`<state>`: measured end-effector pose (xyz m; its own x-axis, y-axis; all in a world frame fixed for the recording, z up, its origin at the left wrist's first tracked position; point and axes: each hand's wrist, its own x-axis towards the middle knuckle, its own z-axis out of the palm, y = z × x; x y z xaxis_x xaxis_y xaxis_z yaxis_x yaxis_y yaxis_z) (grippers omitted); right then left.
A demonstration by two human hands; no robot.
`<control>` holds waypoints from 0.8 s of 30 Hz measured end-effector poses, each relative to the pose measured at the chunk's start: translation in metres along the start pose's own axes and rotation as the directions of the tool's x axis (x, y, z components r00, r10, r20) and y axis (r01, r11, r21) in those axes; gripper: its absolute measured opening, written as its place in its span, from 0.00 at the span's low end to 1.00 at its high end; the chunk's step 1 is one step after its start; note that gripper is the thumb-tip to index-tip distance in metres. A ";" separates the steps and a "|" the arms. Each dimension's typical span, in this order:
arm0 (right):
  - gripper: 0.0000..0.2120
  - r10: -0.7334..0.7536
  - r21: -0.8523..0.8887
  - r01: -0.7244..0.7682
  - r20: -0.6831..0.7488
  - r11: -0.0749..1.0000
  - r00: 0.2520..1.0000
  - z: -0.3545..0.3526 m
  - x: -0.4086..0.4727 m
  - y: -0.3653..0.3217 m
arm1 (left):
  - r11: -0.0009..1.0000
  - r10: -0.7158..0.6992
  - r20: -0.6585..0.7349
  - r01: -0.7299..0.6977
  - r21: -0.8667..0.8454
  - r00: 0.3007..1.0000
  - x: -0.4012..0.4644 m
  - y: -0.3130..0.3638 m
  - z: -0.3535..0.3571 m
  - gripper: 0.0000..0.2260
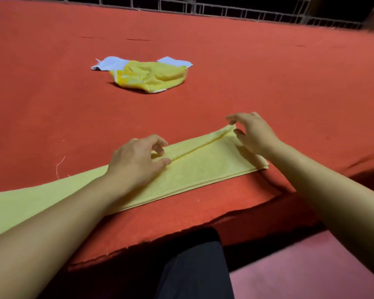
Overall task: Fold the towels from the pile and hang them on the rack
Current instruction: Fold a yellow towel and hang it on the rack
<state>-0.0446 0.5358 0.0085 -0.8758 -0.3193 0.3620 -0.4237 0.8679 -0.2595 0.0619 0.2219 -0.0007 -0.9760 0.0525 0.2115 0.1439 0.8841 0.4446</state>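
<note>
A pale yellow towel (194, 171), folded lengthwise into a long strip, lies along the near edge of the red-covered table (246, 83). My left hand (136, 160) sits on the strip's middle, with curled fingers and thumb pinching the raised fold. My right hand (253, 132) hovers at the strip's far right end. Its fingers are spread and loosely bent above the towel's corner and hold nothing. Further back lies the pile: a crumpled bright yellow towel (151, 77) on top of a light blue cloth (110, 63).
A metal wire grid (225, 9) runs along the table's far edge. The table's front edge (181, 231) is close to my body. Below it I see my dark-clad leg (192, 268) and a pink surface (307, 268). A loose thread (59, 165) lies left of the towel.
</note>
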 end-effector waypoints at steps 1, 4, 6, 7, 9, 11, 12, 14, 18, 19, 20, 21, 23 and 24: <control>0.22 -0.005 -0.029 0.006 0.031 1.000 1.000 0.001 0.006 0.003 | 1.000 -0.005 0.009 0.005 0.029 1.000 0.002 0.002 0.001 0.17; 0.23 -0.040 -0.134 0.059 0.136 0.989 0.990 0.006 0.020 0.007 | 0.997 -0.025 0.043 0.022 0.078 0.999 0.005 0.004 0.003 0.17; 0.23 -0.048 -0.203 0.088 0.193 0.975 0.980 0.008 0.027 0.010 | 0.996 -0.048 0.068 0.043 0.079 0.997 0.006 0.003 0.003 0.16; 0.22 -0.043 -0.232 0.092 0.206 0.968 0.978 0.008 0.030 0.010 | 0.996 -0.054 0.074 0.048 0.078 0.996 0.006 0.003 0.004 0.16; 0.21 -0.045 -0.278 0.102 0.207 0.955 0.977 0.008 0.034 0.012 | 0.996 -0.050 0.073 0.044 0.082 0.996 0.006 0.004 0.004 0.15; 0.21 -0.055 -0.274 0.104 0.179 0.956 0.982 0.005 0.034 0.015 | 0.996 -0.036 0.056 0.032 0.077 0.998 0.006 0.005 0.002 0.13; 0.21 -0.058 -0.251 0.095 0.151 0.963 0.987 0.003 0.034 0.017 | 0.997 -0.037 0.043 0.034 0.062 0.998 0.005 0.006 0.000 0.12; 0.21 -0.043 -0.188 0.060 0.095 0.980 0.995 -0.005 0.030 0.020 | 0.999 -0.052 0.033 0.052 -0.006 0.998 0.003 0.007 -0.004 0.11; 0.22 0.020 -0.020 -0.019 0.042 1.000 0.999 -0.022 0.011 0.024 | 0.980 -0.042 0.034 0.048 -0.194 0.999 -0.008 0.014 -0.010 0.11; 0.22 0.019 -0.005 -0.019 0.028 1.000 0.999 -0.025 0.003 0.027 | 0.976 -0.037 0.038 0.044 -0.212 0.999 -0.012 0.016 -0.010 0.11; 0.22 0.012 0.005 -0.012 0.017 1.000 1.000 -0.027 -0.005 0.029 | 0.974 -0.030 0.038 0.038 -0.225 0.999 -0.017 0.019 -0.011 0.11; 0.22 0.006 0.018 -0.006 0.006 1.000 1.000 -0.030 -0.014 0.031 | 0.973 -0.021 0.037 0.029 -0.230 0.999 -0.023 0.022 -0.011 0.11; 0.22 0.002 0.047 -0.001 -0.013 0.999 1.000 -0.032 -0.030 0.037 | 0.972 -0.006 0.036 0.015 -0.234 0.999 -0.031 0.024 -0.010 0.12; 0.22 0.003 0.058 -0.002 -0.020 0.998 1.000 -0.033 -0.039 0.038 | 0.974 0.003 0.041 0.006 -0.225 0.999 -0.036 0.026 -0.010 0.12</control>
<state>-0.0190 0.5942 0.0140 -0.8723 -0.3087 0.3791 -0.4345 0.8450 -0.3118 0.1021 0.2384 0.0116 -0.9814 0.0739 0.1774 0.1710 0.7572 0.6305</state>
